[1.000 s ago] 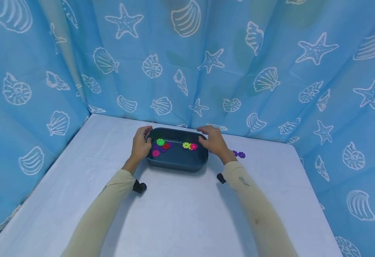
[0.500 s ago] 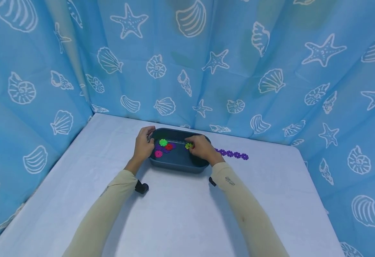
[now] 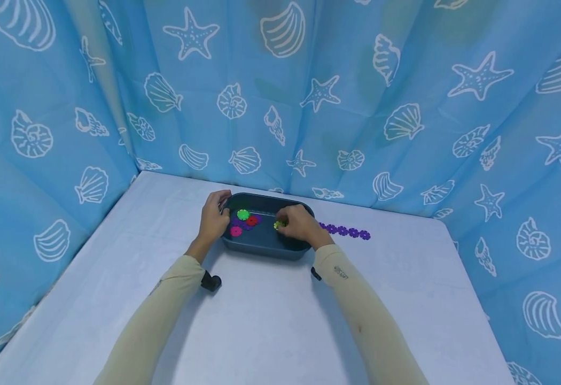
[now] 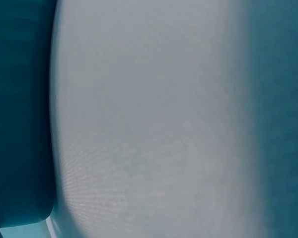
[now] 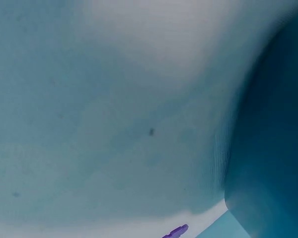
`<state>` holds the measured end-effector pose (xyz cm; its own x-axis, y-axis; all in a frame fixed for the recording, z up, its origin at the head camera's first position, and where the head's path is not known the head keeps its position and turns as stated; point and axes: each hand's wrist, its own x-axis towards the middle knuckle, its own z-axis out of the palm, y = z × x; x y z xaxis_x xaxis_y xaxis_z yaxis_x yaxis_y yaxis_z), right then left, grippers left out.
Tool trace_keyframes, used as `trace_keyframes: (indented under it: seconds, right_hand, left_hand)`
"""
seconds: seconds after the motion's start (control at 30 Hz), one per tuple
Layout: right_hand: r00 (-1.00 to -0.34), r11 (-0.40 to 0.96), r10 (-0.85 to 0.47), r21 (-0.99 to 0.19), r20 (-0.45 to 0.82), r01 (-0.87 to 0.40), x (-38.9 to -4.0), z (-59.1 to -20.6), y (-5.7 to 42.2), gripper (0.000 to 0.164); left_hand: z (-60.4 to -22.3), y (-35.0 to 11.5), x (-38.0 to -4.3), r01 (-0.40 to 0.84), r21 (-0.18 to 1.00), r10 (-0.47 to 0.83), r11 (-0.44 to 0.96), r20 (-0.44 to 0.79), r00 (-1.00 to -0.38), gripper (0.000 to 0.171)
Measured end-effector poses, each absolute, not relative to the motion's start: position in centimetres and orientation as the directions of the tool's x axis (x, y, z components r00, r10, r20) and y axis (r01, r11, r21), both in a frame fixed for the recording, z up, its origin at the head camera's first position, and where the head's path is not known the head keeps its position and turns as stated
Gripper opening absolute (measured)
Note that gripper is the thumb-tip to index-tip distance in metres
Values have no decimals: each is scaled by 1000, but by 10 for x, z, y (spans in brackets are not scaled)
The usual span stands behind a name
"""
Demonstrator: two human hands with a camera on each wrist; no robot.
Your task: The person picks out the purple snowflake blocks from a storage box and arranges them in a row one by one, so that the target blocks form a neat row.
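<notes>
A dark grey plastic tub (image 3: 261, 249) stands near the table's far edge. My left hand (image 3: 212, 216) grips its left end, thumb at the rim. Inside, at the left, lie a green flower-shaped disc (image 3: 243, 214), a red one (image 3: 251, 220), a pink one (image 3: 235, 231) and purple ones (image 3: 244, 226). My right hand (image 3: 300, 223) reaches into the tub's right half and pinches a yellow flower-shaped disc (image 3: 278, 225), partly covered by the fingers. Neither wrist view shows a hand; the tub's dark wall fills the edge of the left wrist view (image 4: 20, 109).
To the tub's right, a row of linked purple discs (image 3: 353, 232) lies on the white-covered table (image 3: 271, 321). A blue curtain with shell prints (image 3: 261, 91) hangs behind and at both sides. Black wrist cameras (image 3: 210, 282) sit under the sleeves.
My right hand has left the tub's right rim, moved left into the tub and taken the yellow disc, shifting it slightly nearer. The purple row came into fuller view. My left hand stays put.
</notes>
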<state>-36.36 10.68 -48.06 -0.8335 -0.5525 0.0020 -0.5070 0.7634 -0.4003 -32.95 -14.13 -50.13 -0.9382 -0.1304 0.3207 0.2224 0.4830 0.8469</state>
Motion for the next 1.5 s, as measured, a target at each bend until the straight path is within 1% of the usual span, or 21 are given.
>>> trace_keyframes:
  seconds: [0.07, 0.2, 0.4, 0.77, 0.87, 1.0, 1.1, 1.37, 1.5]
  right_hand:
    - [-834, 772, -552, -383, -6, -508, -364, -480, 107, 33]
    - [-837, 796, -543, -354, -62, -491, -364, -479, 106, 40]
    - [-842, 811, -531, -346, -98, -471, -365, -479, 106, 36]
    - [-842, 808, -538, -315, -49, -498, -366, -480, 105, 37]
    - [-834, 806, -551, -281, -31, -521, -365, -481, 104, 36]
    - [-806, 790, -592, -197, 1, -580, -364, -482, 101, 34]
    - [-794, 782, -607, -159, 24, -603, -363, -483, 99, 34]
    - [-771, 757, -636, -163, 35, -632, -362, -485, 99, 30]
    - [-804, 790, -594, -182, 6, -585, -361, -484, 101, 36]
  left_hand:
    - [-501, -141, -329, 217, 847, -133, 485, 317, -939, 45]
    - [-501, -140, -329, 222, 849, -128, 480, 319, -939, 45]
    - [-499, -139, -328, 234, 853, -123, 467, 325, -938, 46]
    - [-499, -138, -327, 239, 847, -123, 475, 333, -935, 45]
    - [-500, -139, -327, 235, 849, -123, 474, 327, -937, 45]
    - [-501, -140, -328, 231, 853, -130, 468, 325, -937, 45]
    - [-502, -141, -329, 235, 853, -136, 466, 331, -934, 46]
    - [-501, -142, -329, 243, 843, -127, 480, 341, -931, 45]
    - [-501, -142, -329, 247, 843, -127, 478, 344, -930, 45]
